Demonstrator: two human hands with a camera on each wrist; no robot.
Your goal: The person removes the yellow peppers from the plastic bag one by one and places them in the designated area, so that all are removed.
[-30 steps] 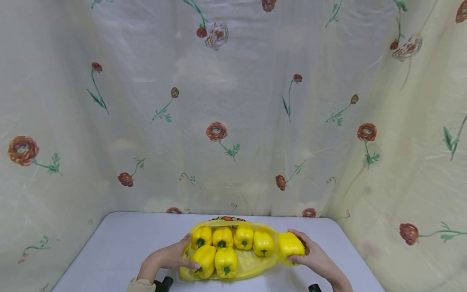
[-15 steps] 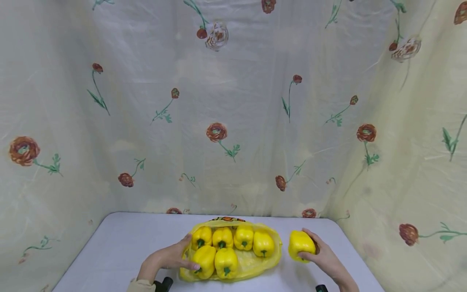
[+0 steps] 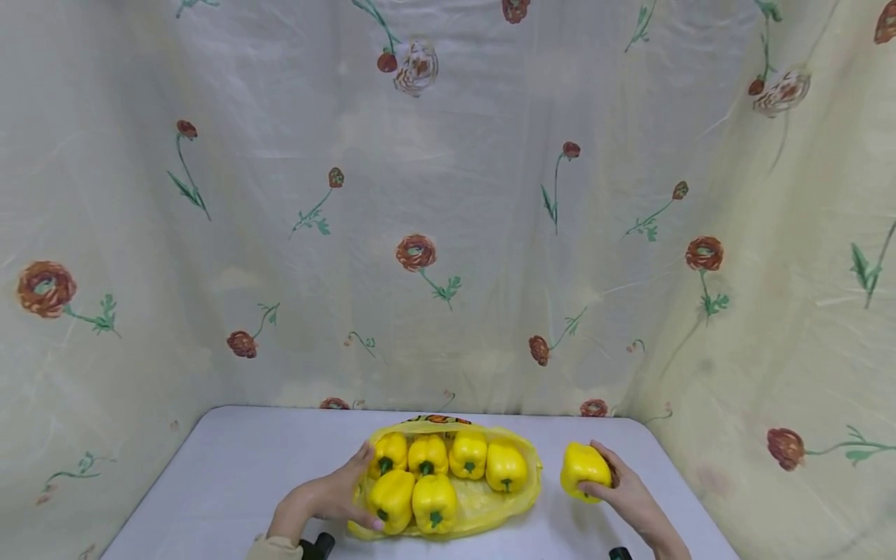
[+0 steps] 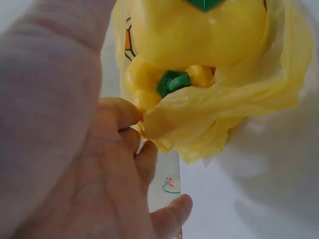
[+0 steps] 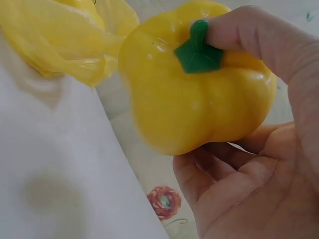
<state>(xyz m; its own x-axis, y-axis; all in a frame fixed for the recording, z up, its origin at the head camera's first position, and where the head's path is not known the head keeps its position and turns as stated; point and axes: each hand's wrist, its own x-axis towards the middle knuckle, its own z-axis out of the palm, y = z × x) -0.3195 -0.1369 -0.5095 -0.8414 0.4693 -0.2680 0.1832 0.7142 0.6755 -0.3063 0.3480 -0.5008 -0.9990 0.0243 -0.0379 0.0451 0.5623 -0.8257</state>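
A yellow plastic bag [image 3: 490, 509] lies spread on the table, with several yellow bell peppers [image 3: 434, 504] with green stems in two rows in its mouth. My left hand [image 3: 339, 491] spans the bag's left end, thumb near the front-left pepper. In the left wrist view, its curled fingers [image 4: 127, 112] hold the bag's edge, while the outer fingers stick out free. To the right of the bag, my right hand [image 3: 626, 490] grips a single yellow bell pepper [image 3: 584, 470]. Its thumb [image 5: 232, 32] presses beside the green stem [image 5: 199, 55], with the other fingers underneath.
The white table [image 3: 231, 467] ends at a back edge close to a flowered curtain [image 3: 483, 327], which also hangs along both sides. Small black devices [image 3: 318, 547] sit at both wrists.
My right hand has drawn its pepper rightward, out of the bag's right end and apart from it. The left hand has shifted only slightly; the other peppers stay put.
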